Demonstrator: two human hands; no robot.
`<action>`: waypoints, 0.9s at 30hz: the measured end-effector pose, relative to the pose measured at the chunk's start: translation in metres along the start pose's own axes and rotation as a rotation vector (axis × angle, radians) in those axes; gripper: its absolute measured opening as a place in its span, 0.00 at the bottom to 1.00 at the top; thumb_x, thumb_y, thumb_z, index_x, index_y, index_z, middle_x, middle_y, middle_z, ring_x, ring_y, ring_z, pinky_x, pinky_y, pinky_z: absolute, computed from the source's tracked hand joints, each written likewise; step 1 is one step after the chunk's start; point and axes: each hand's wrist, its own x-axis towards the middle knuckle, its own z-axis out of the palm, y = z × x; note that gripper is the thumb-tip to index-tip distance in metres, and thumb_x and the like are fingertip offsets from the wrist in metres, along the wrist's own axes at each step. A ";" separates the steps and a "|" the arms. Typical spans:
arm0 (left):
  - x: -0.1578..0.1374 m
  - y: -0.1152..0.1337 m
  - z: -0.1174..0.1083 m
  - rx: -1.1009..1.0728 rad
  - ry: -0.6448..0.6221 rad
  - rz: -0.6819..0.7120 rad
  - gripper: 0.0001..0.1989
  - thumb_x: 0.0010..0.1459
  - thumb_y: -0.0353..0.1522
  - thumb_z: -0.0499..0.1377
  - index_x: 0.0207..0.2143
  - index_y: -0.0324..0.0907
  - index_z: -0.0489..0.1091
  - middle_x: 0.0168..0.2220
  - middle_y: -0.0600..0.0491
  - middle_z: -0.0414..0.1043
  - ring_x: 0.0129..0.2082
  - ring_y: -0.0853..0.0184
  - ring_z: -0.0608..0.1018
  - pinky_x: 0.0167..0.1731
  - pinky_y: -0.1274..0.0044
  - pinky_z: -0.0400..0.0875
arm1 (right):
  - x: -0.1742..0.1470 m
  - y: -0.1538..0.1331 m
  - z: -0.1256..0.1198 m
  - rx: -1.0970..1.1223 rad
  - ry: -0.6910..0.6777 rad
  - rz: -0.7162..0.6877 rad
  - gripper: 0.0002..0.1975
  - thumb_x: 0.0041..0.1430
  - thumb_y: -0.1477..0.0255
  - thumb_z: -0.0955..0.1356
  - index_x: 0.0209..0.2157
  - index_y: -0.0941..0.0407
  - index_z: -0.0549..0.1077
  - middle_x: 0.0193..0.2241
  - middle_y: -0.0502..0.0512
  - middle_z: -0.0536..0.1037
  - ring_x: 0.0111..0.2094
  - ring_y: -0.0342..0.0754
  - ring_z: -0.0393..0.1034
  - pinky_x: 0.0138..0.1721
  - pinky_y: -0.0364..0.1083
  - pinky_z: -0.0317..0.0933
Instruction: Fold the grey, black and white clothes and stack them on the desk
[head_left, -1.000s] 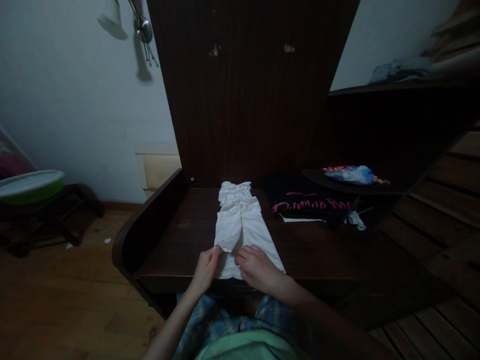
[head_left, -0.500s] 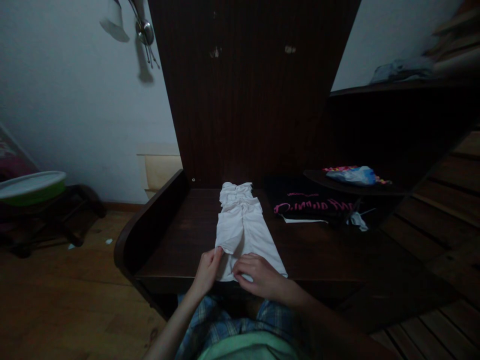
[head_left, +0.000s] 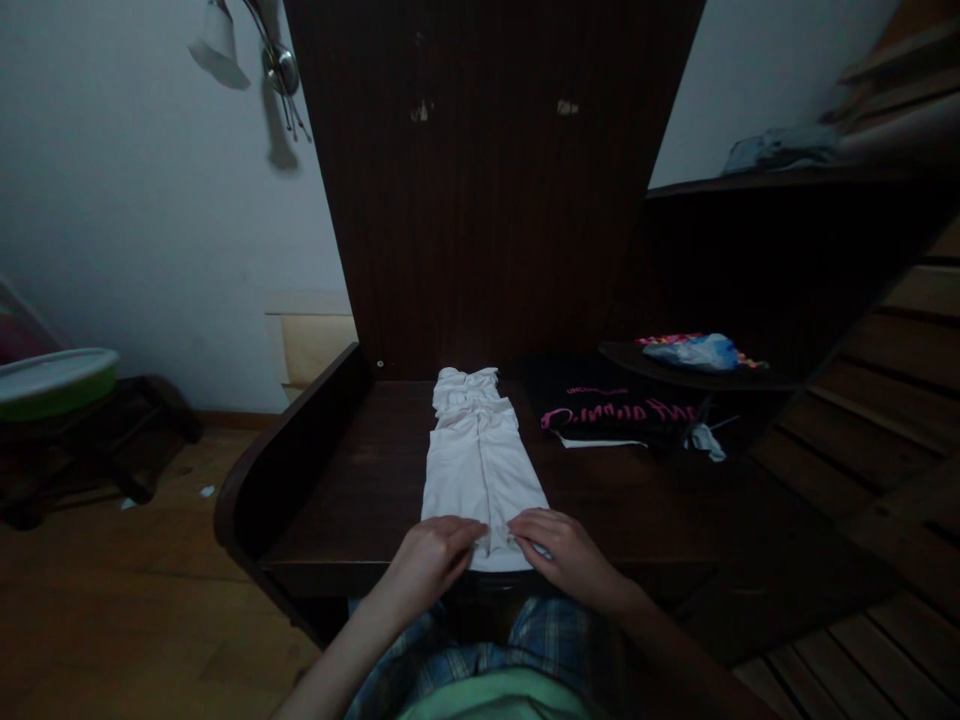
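Nearest, the person's blue plaid clothing [head_left: 555,635] shows below the near edge of a dark wooden desk [head_left: 337,530]. At that edge the left hand [head_left: 435,555] and the right hand [head_left: 564,550] lie on the near end of a white garment [head_left: 480,470], one to each side of its lengthwise crease, with a strip of fabric between them. The fingers of both are curled inward and touch the fabric; whether they pinch it or only press it cannot be told. The garment stretches from near to far on the desktop, its hem at the near edge, its far end bunched close to the dark back panel [head_left: 487,220]. Desktop shows on both sides of it, reaching left to a raised side panel [head_left: 292,450] with a rounded near end and right to a black cloth [head_left: 559,385] with pink lettering. At far left a green tub [head_left: 60,395] with a pale top stands on a dark stool [head_left: 150,395]; its inside is hidden. On the right, a small shelf [head_left: 739,380] bears a crumpled blue-and-white plastic bag [head_left: 697,352]. Farther and higher, greyish cloth [head_left: 780,150] lies on an upper shelf [head_left: 787,185].
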 end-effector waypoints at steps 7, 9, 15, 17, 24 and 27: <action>-0.002 -0.002 0.017 -0.071 0.325 -0.104 0.11 0.59 0.32 0.48 0.38 0.42 0.69 0.36 0.51 0.74 0.36 0.69 0.75 0.37 0.80 0.68 | 0.004 0.007 -0.004 0.179 0.197 0.203 0.11 0.58 0.70 0.60 0.33 0.56 0.72 0.30 0.54 0.77 0.32 0.45 0.72 0.35 0.42 0.64; -0.003 0.000 0.020 -0.128 0.376 -0.126 0.12 0.60 0.33 0.47 0.37 0.41 0.69 0.35 0.50 0.74 0.35 0.69 0.75 0.37 0.80 0.68 | 0.003 0.004 -0.005 0.185 0.214 0.206 0.12 0.58 0.70 0.59 0.34 0.56 0.72 0.31 0.55 0.77 0.34 0.45 0.71 0.36 0.42 0.64; -0.013 0.014 0.003 -0.082 0.039 -0.036 0.18 0.55 0.40 0.54 0.48 0.45 0.64 0.41 0.49 0.70 0.41 0.65 0.71 0.42 0.73 0.66 | -0.013 -0.003 -0.011 0.117 -0.184 -0.088 0.17 0.56 0.65 0.63 0.47 0.56 0.68 0.45 0.58 0.73 0.48 0.48 0.64 0.50 0.48 0.58; -0.020 0.011 -0.002 -0.051 -0.004 -0.018 0.25 0.52 0.42 0.56 0.52 0.46 0.60 0.47 0.48 0.66 0.46 0.62 0.68 0.46 0.70 0.64 | -0.021 0.003 -0.016 0.071 -0.199 -0.097 0.23 0.54 0.63 0.64 0.51 0.57 0.64 0.49 0.61 0.69 0.52 0.50 0.60 0.52 0.51 0.55; -0.037 -0.019 0.020 0.124 -0.008 0.032 0.30 0.52 0.24 0.52 0.57 0.48 0.51 0.57 0.49 0.57 0.56 0.62 0.59 0.52 0.66 0.60 | -0.039 0.032 0.000 -0.144 -0.242 -0.054 0.27 0.52 0.72 0.63 0.55 0.55 0.58 0.55 0.60 0.61 0.57 0.52 0.51 0.55 0.57 0.50; -0.041 -0.011 0.014 0.121 0.011 0.052 0.26 0.52 0.20 0.47 0.52 0.46 0.59 0.51 0.50 0.65 0.52 0.65 0.66 0.49 0.71 0.64 | -0.045 0.032 0.006 -0.140 -0.185 -0.106 0.21 0.55 0.79 0.58 0.50 0.53 0.65 0.49 0.56 0.69 0.54 0.49 0.57 0.54 0.55 0.52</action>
